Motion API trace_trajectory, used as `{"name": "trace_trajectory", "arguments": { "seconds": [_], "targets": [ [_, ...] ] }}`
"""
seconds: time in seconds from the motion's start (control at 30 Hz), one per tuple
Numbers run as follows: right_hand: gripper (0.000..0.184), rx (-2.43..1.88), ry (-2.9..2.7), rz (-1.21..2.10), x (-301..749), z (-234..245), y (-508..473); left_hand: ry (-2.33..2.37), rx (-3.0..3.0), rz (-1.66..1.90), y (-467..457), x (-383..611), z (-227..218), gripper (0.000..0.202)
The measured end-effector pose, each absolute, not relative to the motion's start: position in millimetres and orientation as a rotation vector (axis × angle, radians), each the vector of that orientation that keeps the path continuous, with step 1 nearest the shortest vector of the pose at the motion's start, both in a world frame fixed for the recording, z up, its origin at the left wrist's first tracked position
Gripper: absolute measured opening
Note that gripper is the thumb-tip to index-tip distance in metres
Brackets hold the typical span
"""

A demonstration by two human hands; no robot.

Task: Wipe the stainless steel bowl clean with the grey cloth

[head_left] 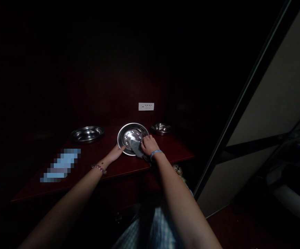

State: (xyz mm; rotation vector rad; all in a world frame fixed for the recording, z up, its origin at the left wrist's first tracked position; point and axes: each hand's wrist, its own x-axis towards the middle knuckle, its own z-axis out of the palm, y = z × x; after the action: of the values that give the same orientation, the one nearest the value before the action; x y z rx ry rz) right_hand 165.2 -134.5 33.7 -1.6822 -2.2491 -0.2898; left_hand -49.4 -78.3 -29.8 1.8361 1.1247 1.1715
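A shiny round metal basin (126, 135) is tilted up above the dark red desk, its inside facing me. My left hand (115, 153) grips its lower left rim, thumb on the inner side. In my right hand (149, 144), at the basin's right side, is a grey cloth (136, 148); the fingers are closed on it and part of it lies against the inside of the basin. The rest of the cloth hangs below the rim, under my right wrist.
On the dark red desk (113, 168) stand a wide metal basin (87, 135) at the left and smaller metal bowls (161, 129), seemingly stacked, at the right. A pixelated blue item (62, 166) lies front left. A white socket panel (146, 106) is on the back wall; a pale sliding door (264, 114) stands at right.
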Motion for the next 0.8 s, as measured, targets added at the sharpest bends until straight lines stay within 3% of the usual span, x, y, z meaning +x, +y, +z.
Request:
{"name": "trace_trajectory", "arguments": {
  "seconds": [0.8],
  "targets": [
    [0.033,-1.692,-2.272,-0.283,166.4,34.7,-134.6,1.148,1.850,1.145,-76.8,-50.9,-30.8,0.049]
  ]
}}
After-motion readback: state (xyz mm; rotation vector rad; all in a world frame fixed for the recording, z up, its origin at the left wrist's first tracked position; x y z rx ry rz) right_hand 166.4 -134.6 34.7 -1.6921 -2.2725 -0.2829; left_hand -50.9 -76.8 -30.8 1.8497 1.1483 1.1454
